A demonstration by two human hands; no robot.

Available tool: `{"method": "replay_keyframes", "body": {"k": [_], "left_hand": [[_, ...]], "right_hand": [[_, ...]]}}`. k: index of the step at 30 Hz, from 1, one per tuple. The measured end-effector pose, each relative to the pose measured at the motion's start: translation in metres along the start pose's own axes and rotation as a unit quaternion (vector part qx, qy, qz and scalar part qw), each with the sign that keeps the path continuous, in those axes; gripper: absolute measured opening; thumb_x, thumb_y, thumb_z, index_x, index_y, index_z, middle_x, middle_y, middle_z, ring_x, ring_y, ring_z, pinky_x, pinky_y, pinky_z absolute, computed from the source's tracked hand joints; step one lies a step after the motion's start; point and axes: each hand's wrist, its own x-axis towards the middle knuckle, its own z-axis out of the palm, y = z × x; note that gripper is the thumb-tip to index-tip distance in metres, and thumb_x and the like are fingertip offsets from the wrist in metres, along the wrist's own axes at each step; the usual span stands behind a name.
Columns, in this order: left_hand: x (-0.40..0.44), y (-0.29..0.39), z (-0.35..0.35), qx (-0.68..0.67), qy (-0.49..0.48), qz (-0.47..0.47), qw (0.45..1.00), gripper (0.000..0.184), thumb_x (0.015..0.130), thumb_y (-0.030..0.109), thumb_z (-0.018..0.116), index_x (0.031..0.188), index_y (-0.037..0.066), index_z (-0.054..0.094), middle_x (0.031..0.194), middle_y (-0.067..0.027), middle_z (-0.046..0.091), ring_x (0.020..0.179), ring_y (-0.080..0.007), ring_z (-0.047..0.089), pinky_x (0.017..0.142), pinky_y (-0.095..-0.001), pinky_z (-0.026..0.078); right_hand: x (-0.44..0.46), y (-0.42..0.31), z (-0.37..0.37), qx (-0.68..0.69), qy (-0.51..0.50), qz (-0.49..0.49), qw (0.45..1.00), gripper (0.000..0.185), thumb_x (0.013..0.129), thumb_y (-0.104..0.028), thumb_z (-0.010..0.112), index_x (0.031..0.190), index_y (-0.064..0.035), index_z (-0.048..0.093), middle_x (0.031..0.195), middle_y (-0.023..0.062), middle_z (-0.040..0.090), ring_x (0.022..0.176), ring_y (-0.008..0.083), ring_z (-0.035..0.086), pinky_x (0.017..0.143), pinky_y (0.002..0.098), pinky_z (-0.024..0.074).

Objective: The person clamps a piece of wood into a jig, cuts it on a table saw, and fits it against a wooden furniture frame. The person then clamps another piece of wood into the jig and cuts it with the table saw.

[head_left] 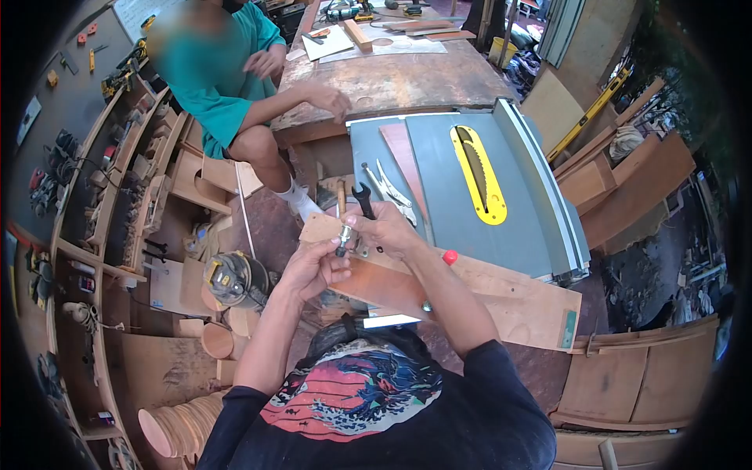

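My left hand (312, 269) is closed with its fingertips around a small silvery metal fitting (345, 235) that has a dark lower end; its exact kind is unclear. A black open-ended wrench (363, 198) sticks up out of my right hand (388, 229), whose thumb and fingers also meet the fitting. Just beyond the hands, locking pliers (392, 192) lie on the grey table saw (439, 188). Under my right forearm runs a wooden board (501, 294) with a red knob (450, 257). Behind my hands are a brown flat piece (319, 229) and a wooden handle (341, 196).
The saw blade (476, 168) shows in its yellow insert. Beyond stands a workbench (376, 82) with boards and drills. A person in a green shirt (223, 70) sits at the left. A shop vacuum (235, 278) stands at my left, near shelves (117, 196).
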Motion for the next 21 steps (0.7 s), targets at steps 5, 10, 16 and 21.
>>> {"method": "replay_keyframes", "body": {"k": [5, 10, 16, 21], "left_hand": [[-0.007, 0.005, 0.019, 0.326, 0.130, 0.142, 0.925, 0.023, 0.089, 0.020, 0.074, 0.089, -0.003, 0.072, 0.084, -0.0051, 0.069, 0.070, -0.0125, 0.063, 0.067, -0.0286, 0.053], [-0.024, 0.001, 0.044, 0.492, 0.217, 0.273, 0.798, 0.026, 0.087, 0.022, 0.074, 0.089, -0.004, 0.073, 0.079, -0.0048, 0.068, 0.067, -0.0099, 0.059, 0.063, -0.0263, 0.046], [-0.030, 0.002, 0.026, 0.533, 0.185, 0.207, 0.799, 0.024, 0.085, 0.021, 0.074, 0.088, -0.003, 0.073, 0.079, -0.0083, 0.068, 0.070, -0.0138, 0.062, 0.064, -0.0315, 0.049], [-0.037, -0.033, -0.019, 0.617, 0.100, 0.311, 0.716, 0.014, 0.084, 0.017, 0.075, 0.089, 0.004, 0.072, 0.080, -0.0076, 0.066, 0.078, -0.0218, 0.062, 0.083, -0.0393, 0.045]], "right_hand": [[0.001, 0.002, 0.002, -0.003, 0.016, -0.002, 1.000, 0.028, 0.092, -0.029, 0.074, 0.101, -0.0028, 0.073, 0.071, 0.0001, 0.061, 0.052, 0.0067, 0.046, 0.047, 0.0246, 0.0349], [0.001, 0.000, 0.001, -0.055, 0.031, 0.015, 0.998, 0.031, 0.090, -0.030, 0.074, 0.101, -0.0008, 0.072, 0.072, 0.0012, 0.062, 0.056, 0.0089, 0.051, 0.050, 0.0270, 0.0393], [0.007, 0.002, 0.002, -0.220, 0.284, -0.157, 0.920, 0.039, 0.087, -0.034, 0.075, 0.104, 0.0015, 0.071, 0.076, 0.0087, 0.067, 0.075, 0.0190, 0.063, 0.070, 0.0355, 0.0505], [0.017, 0.010, 0.002, -0.249, 0.186, -0.140, 0.940, 0.033, 0.091, -0.025, 0.073, 0.109, 0.0017, 0.071, 0.082, 0.0050, 0.069, 0.074, 0.0113, 0.060, 0.072, 0.0303, 0.0492]]}}
